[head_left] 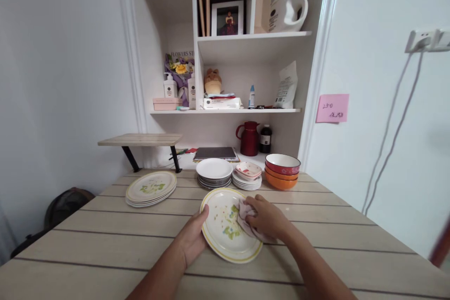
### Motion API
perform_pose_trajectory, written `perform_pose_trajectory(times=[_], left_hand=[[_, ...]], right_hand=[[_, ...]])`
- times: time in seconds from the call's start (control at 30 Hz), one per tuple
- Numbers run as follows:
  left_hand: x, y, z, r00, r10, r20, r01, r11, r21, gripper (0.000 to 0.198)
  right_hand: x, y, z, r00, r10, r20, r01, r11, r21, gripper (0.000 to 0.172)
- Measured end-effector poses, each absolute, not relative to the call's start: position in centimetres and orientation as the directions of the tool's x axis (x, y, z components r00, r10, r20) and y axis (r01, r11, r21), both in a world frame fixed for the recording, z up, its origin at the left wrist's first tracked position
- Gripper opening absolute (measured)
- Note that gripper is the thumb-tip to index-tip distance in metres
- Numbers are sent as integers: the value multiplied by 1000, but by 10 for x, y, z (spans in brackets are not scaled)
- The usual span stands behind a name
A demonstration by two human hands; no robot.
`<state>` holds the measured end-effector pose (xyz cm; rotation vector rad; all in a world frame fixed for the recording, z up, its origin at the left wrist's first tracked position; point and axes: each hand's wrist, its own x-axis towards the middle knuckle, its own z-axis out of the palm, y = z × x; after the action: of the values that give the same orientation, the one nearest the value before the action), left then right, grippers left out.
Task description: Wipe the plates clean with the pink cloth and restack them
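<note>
Slatted table (pixel 116 243) ran to white shelves (pixel 242 51), far side; pink note (pixel 332 108) hung right. Left hand (pixel 194 238) gripped plate (pixel 228 229); right hand (pixel 266 215) held cloth (pixel 243 218).

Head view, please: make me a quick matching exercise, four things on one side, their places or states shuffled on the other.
1. Cloth
2. Left hand
3. Red jug
4. Pink note

A. Beside the dark bottle
B. Stuck to the wall
C. Holding the nearest plate by its edge
D. In the right hand

Pairs: 1-D, 2-C, 3-A, 4-B
</note>
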<state>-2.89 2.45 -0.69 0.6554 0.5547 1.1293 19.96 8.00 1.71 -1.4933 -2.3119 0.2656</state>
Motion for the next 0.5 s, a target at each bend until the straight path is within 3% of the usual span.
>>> perform_pose_trajectory(times=[0.13,0.23,0.5], left_hand=[[-28,27,-10,342,936,-88,-624,296,723,58],[-26,27,-8,375,924,-70,-628,309,714,59],[-22,24,2,454,891,-8,-637,331,696,76]], right_hand=[[202,63,28,-636,770,54,698,603,-387,37],[184,48,33,-774,631,59,544,709,-449,37],[138,58,13,-558,741,375,607,672,-424,44]])
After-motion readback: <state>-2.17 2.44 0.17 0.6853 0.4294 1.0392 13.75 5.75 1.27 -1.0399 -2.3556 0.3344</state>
